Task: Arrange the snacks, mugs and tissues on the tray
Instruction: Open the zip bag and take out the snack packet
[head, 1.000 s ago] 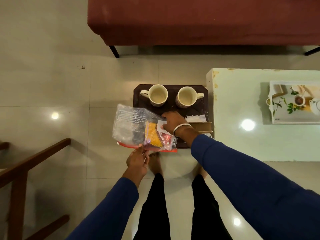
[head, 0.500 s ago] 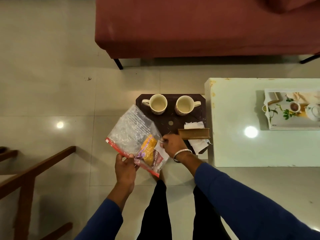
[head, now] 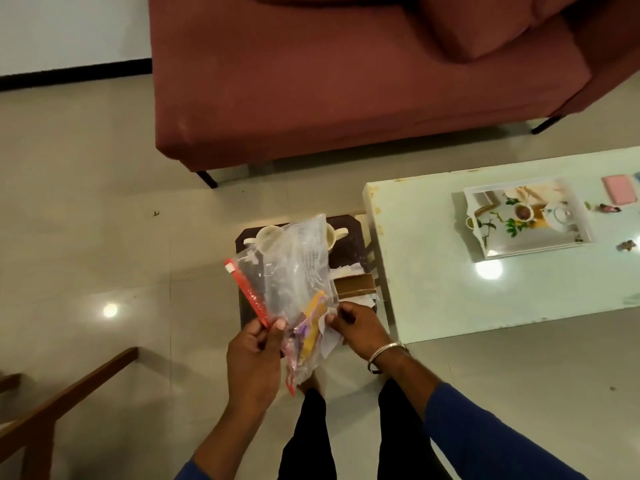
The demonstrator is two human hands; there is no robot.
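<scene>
A clear zip bag (head: 289, 271) with a red zip strip holds yellow and purple snack packets. My left hand (head: 256, 355) pinches its red strip near the lower end, and my right hand (head: 356, 329) pinches the bag's opposite edge. The bag hangs upright above a dark brown tray (head: 349, 249) on the floor. Two cream mugs (head: 266, 235) (head: 334, 235) stand at the tray's far side, partly hidden behind the bag. White tissues (head: 346, 270) and a brown tissue holder (head: 355, 284) lie on the tray's right part.
A pale green low table (head: 450, 282) stands right of the tray and carries a white printed tray (head: 526, 218), a pink item (head: 620, 194) and small bits. A maroon sofa (head: 346, 81) is beyond. A wooden chair frame (head: 52, 410) is at lower left.
The bag has been lifted and turned upright in front of the mugs. Both hands have moved closer together at its lower end, and the view has tilted upward.
</scene>
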